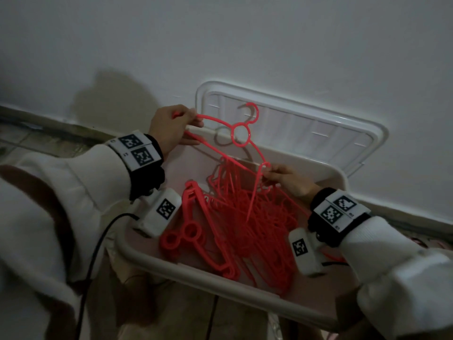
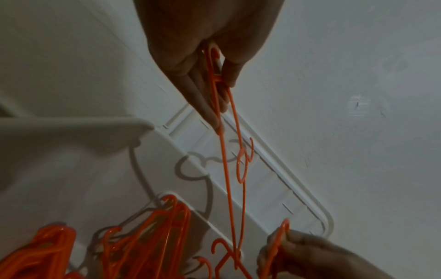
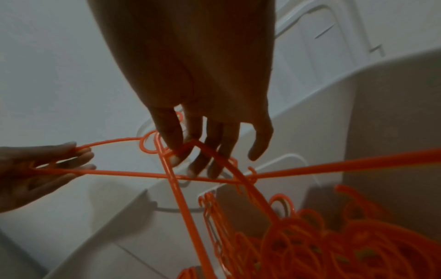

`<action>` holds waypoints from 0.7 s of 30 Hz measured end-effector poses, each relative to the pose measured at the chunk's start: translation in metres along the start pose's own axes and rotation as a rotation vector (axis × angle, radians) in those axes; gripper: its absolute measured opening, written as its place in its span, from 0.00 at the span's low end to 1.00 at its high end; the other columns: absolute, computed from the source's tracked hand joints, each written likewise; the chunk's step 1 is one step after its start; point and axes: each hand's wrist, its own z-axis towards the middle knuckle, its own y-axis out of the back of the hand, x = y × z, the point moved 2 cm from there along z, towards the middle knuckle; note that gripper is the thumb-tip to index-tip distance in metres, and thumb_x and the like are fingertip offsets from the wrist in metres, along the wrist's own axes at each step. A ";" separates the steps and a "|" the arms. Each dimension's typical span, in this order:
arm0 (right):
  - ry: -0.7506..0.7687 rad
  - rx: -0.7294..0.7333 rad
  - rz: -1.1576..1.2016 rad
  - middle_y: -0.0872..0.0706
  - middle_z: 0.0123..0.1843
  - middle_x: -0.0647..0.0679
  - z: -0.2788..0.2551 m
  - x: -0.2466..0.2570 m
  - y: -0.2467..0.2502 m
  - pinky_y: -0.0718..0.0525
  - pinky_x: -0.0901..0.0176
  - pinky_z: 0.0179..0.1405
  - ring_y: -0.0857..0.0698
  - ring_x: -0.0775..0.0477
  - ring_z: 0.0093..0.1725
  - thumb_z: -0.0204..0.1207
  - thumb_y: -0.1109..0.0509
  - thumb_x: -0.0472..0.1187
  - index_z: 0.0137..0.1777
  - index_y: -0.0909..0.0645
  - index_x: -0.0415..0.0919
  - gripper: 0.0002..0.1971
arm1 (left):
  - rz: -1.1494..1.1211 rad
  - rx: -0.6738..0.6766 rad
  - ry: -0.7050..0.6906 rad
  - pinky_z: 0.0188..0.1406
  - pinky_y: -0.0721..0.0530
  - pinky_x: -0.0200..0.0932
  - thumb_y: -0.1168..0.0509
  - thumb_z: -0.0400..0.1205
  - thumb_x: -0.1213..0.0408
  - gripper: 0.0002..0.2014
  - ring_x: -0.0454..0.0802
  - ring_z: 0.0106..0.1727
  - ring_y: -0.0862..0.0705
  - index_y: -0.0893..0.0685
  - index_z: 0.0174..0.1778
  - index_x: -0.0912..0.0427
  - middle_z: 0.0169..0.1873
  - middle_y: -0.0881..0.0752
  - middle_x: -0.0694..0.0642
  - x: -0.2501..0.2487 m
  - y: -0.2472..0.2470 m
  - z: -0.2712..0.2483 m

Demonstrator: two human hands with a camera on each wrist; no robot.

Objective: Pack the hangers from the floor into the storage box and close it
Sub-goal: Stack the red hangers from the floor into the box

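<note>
Red plastic hangers (image 1: 235, 231) lie heaped in the white storage box (image 1: 201, 273). Above the heap, one hanger (image 1: 241, 136) is held up: the right hand (image 1: 289, 180) pinches its end at 3 o'clock, the left hand (image 1: 169, 128) grips the other end at 10 o'clock. Beyond, the open lid (image 1: 318, 133) leans against the wall (image 1: 220, 45).

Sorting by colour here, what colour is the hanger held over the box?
Red-orange hanger, like those in the box; clearest in the head view.
</note>
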 end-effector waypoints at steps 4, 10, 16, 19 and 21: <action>-0.020 -0.024 -0.187 0.24 0.32 0.47 -0.006 -0.006 0.004 0.26 0.76 0.26 0.21 0.65 0.22 0.83 0.47 0.29 0.34 0.31 0.44 0.16 | 0.043 0.052 0.087 0.22 0.15 0.37 0.41 0.85 0.64 0.14 0.46 0.19 0.15 0.22 0.34 0.62 0.19 0.15 0.49 0.010 0.007 0.001; -0.094 -0.011 -0.368 0.23 0.34 0.47 -0.017 -0.007 0.016 0.24 0.66 0.32 0.18 0.53 0.32 0.81 0.41 0.30 0.38 0.28 0.43 0.11 | 0.226 0.171 0.022 0.21 0.14 0.37 0.40 0.84 0.67 0.12 0.48 0.20 0.14 0.22 0.34 0.63 0.21 0.13 0.49 0.014 0.011 0.000; -0.055 -0.011 -0.620 0.20 0.46 0.38 -0.027 0.000 0.020 0.28 0.82 0.29 0.18 0.64 0.32 0.83 0.45 0.30 0.51 0.29 0.36 0.04 | 0.251 0.125 -0.024 0.21 0.16 0.37 0.39 0.84 0.67 0.13 0.47 0.19 0.15 0.22 0.33 0.62 0.20 0.14 0.48 0.005 0.013 0.004; -0.043 -0.027 -0.652 0.21 0.45 0.41 -0.024 0.001 0.024 0.28 0.74 0.31 0.20 0.51 0.41 0.84 0.45 0.35 0.52 0.32 0.40 0.02 | 0.254 0.150 -0.031 0.22 0.16 0.37 0.39 0.84 0.68 0.12 0.47 0.20 0.15 0.22 0.33 0.61 0.23 0.13 0.50 0.002 0.014 0.003; -0.060 -0.042 -0.700 0.19 0.49 0.36 -0.020 -0.001 0.028 0.25 0.60 0.43 0.21 0.45 0.48 0.83 0.44 0.35 0.56 0.29 0.39 0.05 | 0.241 0.226 0.005 0.25 0.14 0.38 0.40 0.84 0.67 0.11 0.47 0.22 0.13 0.21 0.35 0.61 0.31 0.13 0.55 0.001 0.012 0.000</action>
